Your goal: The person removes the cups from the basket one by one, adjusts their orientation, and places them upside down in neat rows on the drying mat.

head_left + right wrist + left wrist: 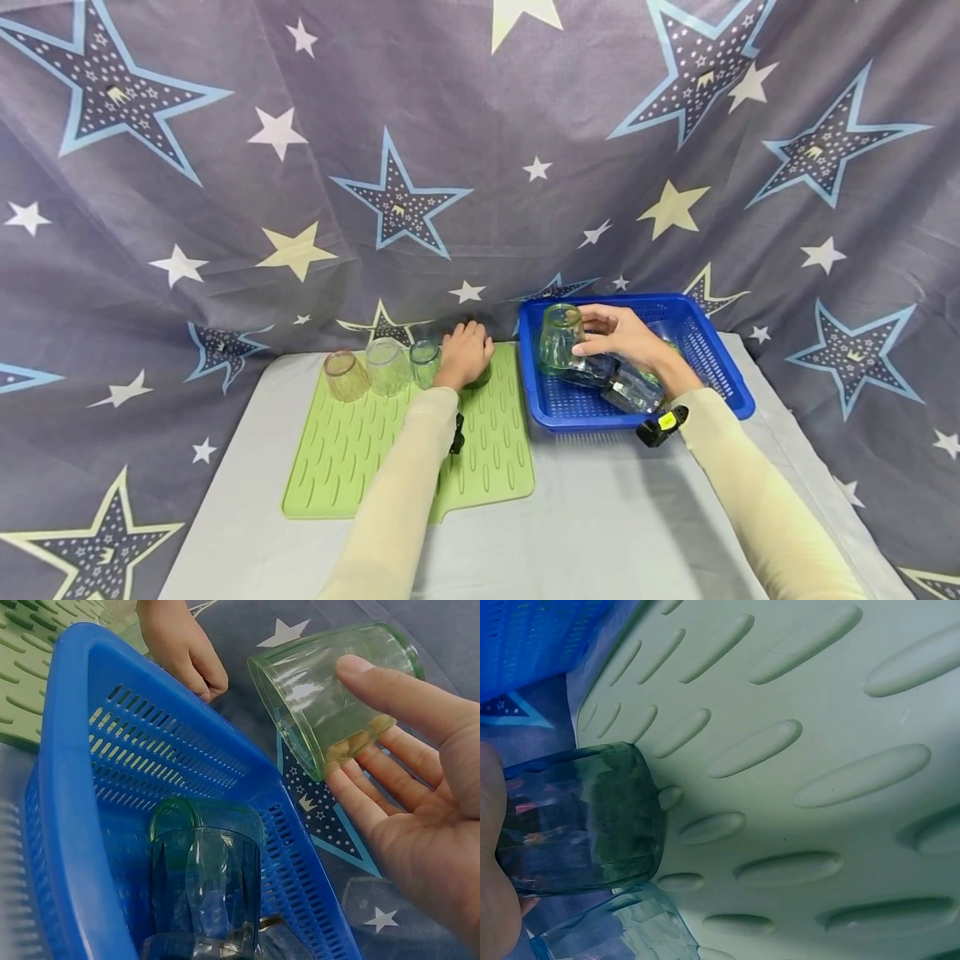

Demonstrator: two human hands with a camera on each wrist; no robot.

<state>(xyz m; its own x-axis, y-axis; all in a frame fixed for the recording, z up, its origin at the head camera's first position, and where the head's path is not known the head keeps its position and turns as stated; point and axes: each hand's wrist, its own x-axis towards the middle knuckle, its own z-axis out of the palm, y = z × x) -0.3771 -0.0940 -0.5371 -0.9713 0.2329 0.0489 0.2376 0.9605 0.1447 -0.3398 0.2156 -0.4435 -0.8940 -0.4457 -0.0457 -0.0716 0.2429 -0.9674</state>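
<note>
Over slotted plastic basket [585, 422], round-rimmed green glass [560, 342], held in right grip [624, 337]

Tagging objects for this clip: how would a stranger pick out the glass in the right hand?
In the head view, find the blue basket at the right of the table. At the basket's left end there, the right hand holds a pale green glass. Another green glass lies in the basket, but this one is held up in that hand.

One ribbed light-green mat [337, 467] at left bears four see-through tinted tumblers [387, 368]. One blue slatted plastic basket [637, 301] at right contains at least three overlapping see-through tumblers [206, 877]; one pale-green see-through tumbler [322, 690] is held up.
</note>
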